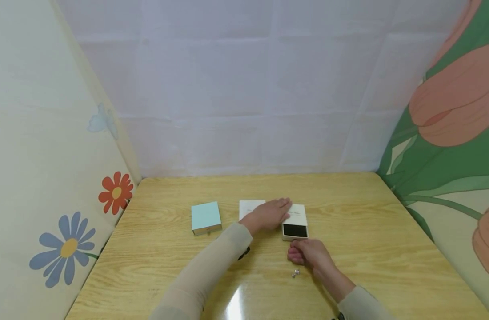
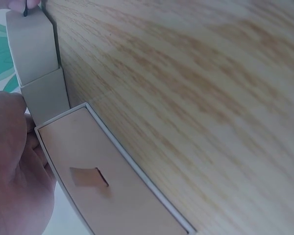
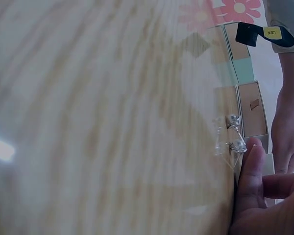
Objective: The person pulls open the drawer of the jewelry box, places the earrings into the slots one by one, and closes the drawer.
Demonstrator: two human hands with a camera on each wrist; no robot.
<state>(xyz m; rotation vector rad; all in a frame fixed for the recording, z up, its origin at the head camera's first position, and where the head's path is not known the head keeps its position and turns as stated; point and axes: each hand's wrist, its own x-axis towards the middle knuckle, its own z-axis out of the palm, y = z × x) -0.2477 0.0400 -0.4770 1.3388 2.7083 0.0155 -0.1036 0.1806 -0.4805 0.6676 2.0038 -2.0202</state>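
A white drawer box point(image 1: 297, 215) stands on the table with its drawer partly out, showing a black inside. My left hand point(image 1: 270, 214) holds the box's sleeve at its left side; in the left wrist view part of this hand point(image 2: 17, 164) hides the grip. At the front of the drawer my right hand point(image 1: 312, 253) pinches a small dark pull tab point(image 2: 25, 8), seen at the top left of the left wrist view. Two small shiny silver pieces point(image 1: 295, 273), which look like earrings, lie on the table just in front of my right hand; their stones point(image 3: 236, 145) sparkle in the right wrist view.
A second white box point(image 1: 248, 205) stands left of the first, partly behind my left forearm; its front point(image 2: 73, 147) has a small tab. Farther left is a light blue drawer box point(image 1: 206, 216). The wooden table point(image 1: 148, 266) meets a white cloth backdrop point(image 1: 248, 111).
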